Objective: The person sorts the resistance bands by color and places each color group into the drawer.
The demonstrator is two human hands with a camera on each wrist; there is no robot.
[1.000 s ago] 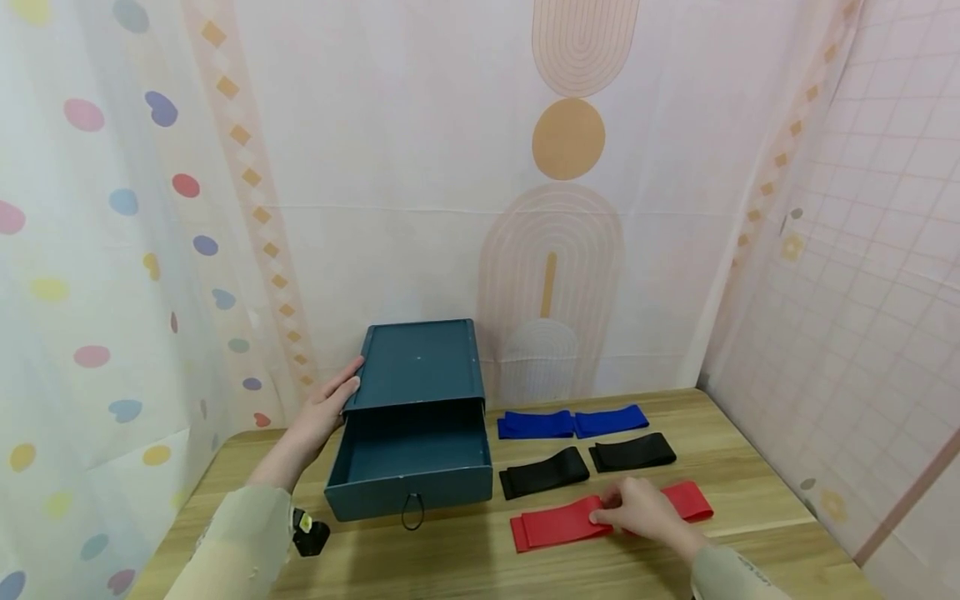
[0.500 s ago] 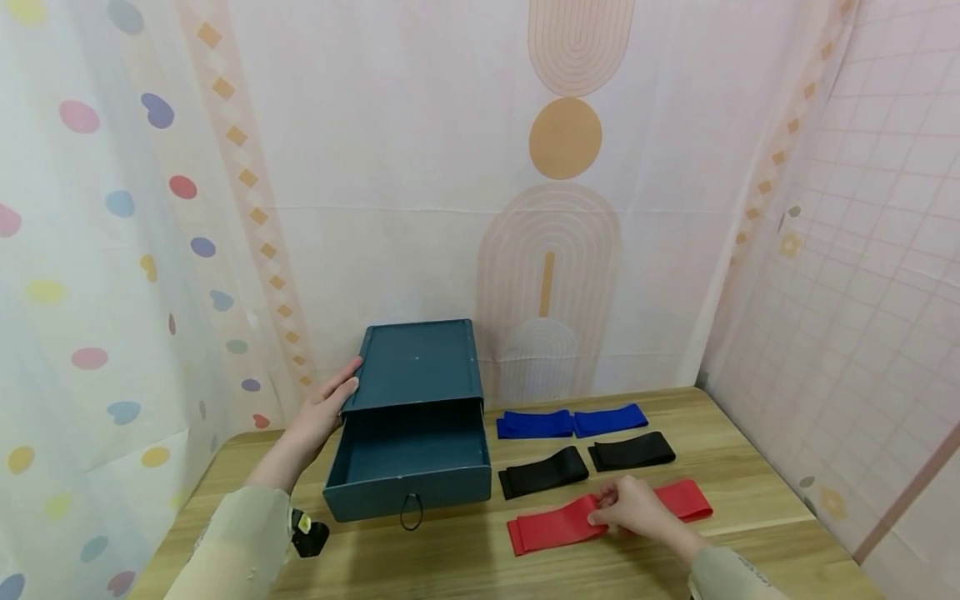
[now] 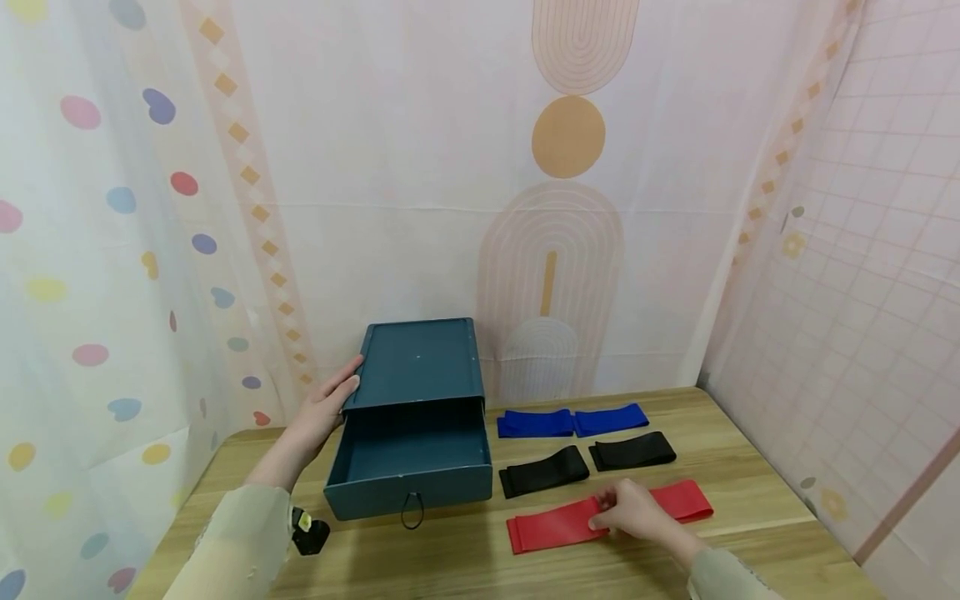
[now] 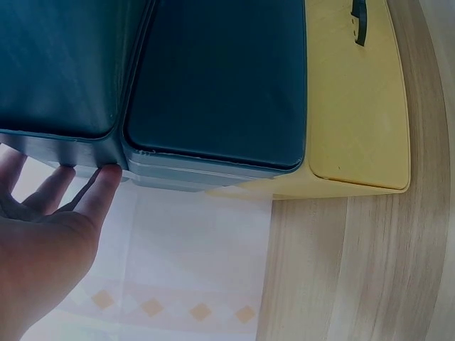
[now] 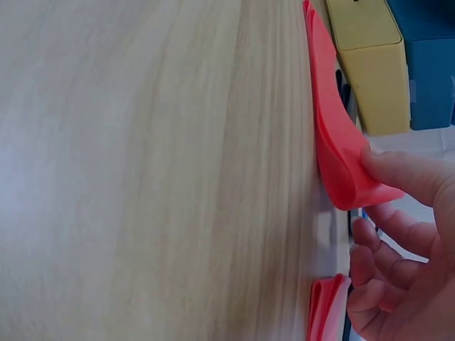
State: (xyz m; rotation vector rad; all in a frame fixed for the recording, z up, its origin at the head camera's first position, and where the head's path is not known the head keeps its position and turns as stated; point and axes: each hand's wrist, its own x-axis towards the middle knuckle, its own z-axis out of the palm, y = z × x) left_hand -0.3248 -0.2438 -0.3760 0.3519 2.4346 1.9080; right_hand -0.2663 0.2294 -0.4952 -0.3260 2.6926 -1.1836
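Observation:
My right hand point(image 3: 633, 508) pinches the right folded end of a flat red resistance band point(image 3: 555, 525) between thumb and fingers. In the right wrist view that looped end of the band point(image 5: 345, 160) stands tilted, with the thumb point(image 5: 398, 170) on its face. A second red resistance band point(image 3: 686, 500) lies partly hidden behind my right hand. My left hand point(image 3: 321, 408) rests against the left side of a dark teal drawer box point(image 3: 423, 358), its fingers point(image 4: 99, 199) extended at the box's edge. The teal drawer point(image 3: 408, 496) is pulled out, with a black loop pull point(image 3: 412, 510) on its front.
Two black resistance bands point(image 3: 546, 472) and two blue resistance bands point(image 3: 534, 423) lie folded in rows behind the red ones on the wooden table point(image 3: 442, 567). Another teal drawer point(image 4: 217, 78) and a yellow drawer point(image 4: 359, 99) are stacked beneath. A patterned curtain point(image 3: 405, 167) hangs behind.
My right hand and the red resistance band it pinches have shifted slightly left. My left hand stays against the drawer box, and the drawer stays pulled out.

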